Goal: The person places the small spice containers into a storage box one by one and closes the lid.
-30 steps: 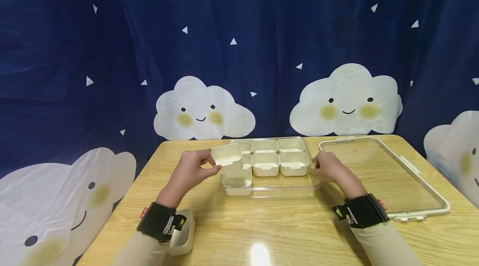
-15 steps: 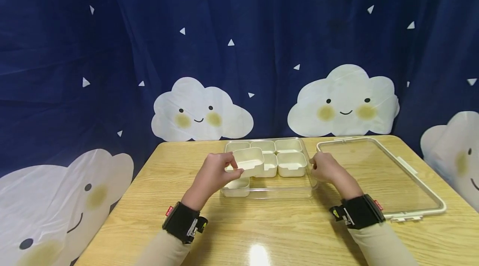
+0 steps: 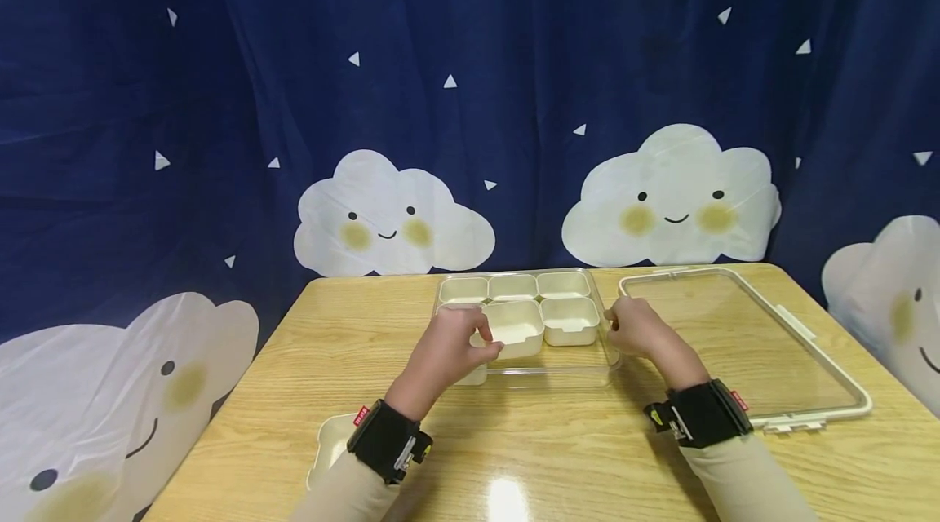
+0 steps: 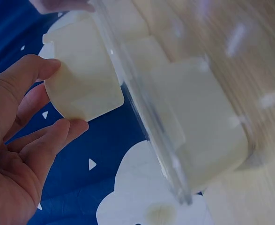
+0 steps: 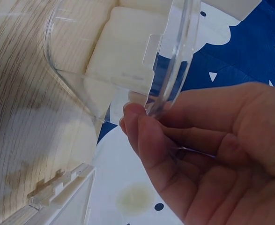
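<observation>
Clear tray [image 3: 530, 378] on tabletop [image 3: 558, 457]: holds cream cups in rows, all empty. Left hand [image 3: 450, 351] pinches one small cup [image 3: 514, 329] in the tray's middle row; right hand [image 3: 633, 327] grasps the tray's right rim. Clear lid [image 3: 742, 342] lies just right; another cup [image 3: 328, 442] sits near left wrist.

curtain [image 3: 147, 98]: navy, white triangles, smiling white clouds
small boxes [image 3: 562, 320]: cream
tray [image 3: 558, 376]: clear
desk [image 3: 558, 457]: light woodgrain

A pale wooden table [image 3: 558, 457] stands before a navy curtain [image 3: 147, 98] printed with smiling clouds.
</observation>
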